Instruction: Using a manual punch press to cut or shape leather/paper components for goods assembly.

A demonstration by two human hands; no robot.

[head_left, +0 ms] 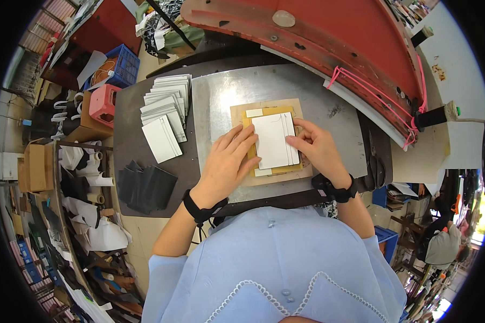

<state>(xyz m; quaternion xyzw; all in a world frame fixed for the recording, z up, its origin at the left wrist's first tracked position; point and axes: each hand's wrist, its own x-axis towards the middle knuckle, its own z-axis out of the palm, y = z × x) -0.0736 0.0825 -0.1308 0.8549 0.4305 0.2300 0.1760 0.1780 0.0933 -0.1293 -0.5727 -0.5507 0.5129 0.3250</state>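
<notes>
A white rectangular panel (274,141) with dark lines along its right side lies on a yellow template board (248,119), which rests on a larger tan board (238,114). My left hand (230,154) is open, its fingers stretched along the panel's left edge and its thumb near the lower left. My right hand (317,146) grips the panel's right edge, thumb on top and fingers bent at the upper right corner; its fingertips are partly hidden. Left of the boards, similar white panels (162,141) lie in a fanned, overlapping stack. Several black pieces (145,185) lie nearer to me.
The boards lie on a shiny metal plate (213,97) on a dark table (132,124). A large red machine part (328,32) with pink cord (369,94) overhangs the far right. Beyond the table's left edge are a pink stool (102,105) and a blue crate (125,65).
</notes>
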